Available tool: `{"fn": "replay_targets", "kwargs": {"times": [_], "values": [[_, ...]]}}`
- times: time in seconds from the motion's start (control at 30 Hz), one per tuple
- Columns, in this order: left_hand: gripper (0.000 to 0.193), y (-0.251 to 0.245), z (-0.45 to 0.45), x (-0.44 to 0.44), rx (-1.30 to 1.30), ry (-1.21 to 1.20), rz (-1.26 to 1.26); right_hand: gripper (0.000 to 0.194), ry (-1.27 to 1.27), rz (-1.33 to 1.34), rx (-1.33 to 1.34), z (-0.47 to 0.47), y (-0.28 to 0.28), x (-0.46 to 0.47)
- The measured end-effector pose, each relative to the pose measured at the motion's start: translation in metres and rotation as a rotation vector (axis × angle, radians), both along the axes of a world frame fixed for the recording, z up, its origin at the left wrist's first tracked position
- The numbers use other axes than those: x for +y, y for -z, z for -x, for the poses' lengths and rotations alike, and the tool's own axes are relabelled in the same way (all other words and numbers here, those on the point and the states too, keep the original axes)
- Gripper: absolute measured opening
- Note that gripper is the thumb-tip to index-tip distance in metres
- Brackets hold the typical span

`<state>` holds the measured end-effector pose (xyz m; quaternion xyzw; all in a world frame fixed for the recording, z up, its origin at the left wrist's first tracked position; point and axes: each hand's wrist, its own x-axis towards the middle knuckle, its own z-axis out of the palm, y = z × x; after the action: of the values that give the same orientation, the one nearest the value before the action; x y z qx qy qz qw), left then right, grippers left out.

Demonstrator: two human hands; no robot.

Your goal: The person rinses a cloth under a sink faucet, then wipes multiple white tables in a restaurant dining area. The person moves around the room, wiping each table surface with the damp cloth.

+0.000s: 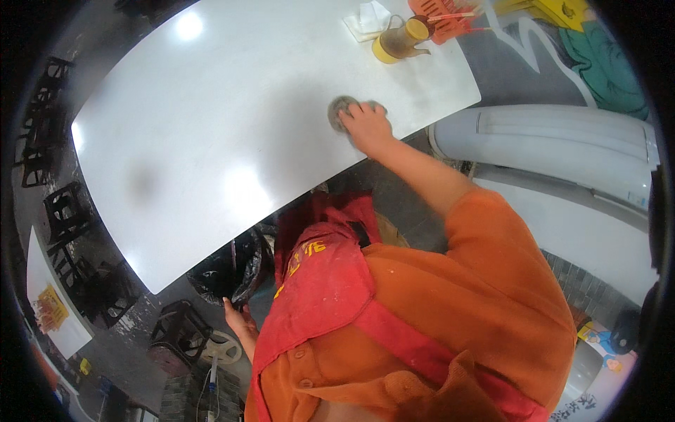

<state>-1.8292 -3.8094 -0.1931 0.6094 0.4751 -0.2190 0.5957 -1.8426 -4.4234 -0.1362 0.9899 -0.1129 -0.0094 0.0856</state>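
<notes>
My right hand (369, 126) presses a crumpled greyish cleaning cloth (340, 113) flat on the white tabletop (211, 105), close to the table's near edge. Parts of the cloth stick out on both sides of my fingers. Below the table's near left edge, my left hand (240, 319) grips the rim of a bin (229, 271) lined with a black plastic bag. The inside of the bin is dark, so its contents cannot be made out.
A teapot-shaped pot with a yellow lid (403, 42), white napkins (374, 18) and an orange basket (443, 18) stand at the table's far right. A white air conditioner (553, 134) is on the right. Dark stools (179, 329) stand at the left.
</notes>
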Motion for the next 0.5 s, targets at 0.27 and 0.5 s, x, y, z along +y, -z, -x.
{"fn": "replay_targets", "kwargs": {"times": [0.27,0.5], "values": [[0.043,-0.002,-0.004,-0.019,-0.055,-0.033,0.067,0.042,0.114,-0.098,0.035,-0.027,-0.01,0.005],[0.043,0.002,0.005,-0.008,-0.04,0.035,-0.009,0.039,-0.046,0.006,-0.015,0.001,0.009,-0.005]]}}
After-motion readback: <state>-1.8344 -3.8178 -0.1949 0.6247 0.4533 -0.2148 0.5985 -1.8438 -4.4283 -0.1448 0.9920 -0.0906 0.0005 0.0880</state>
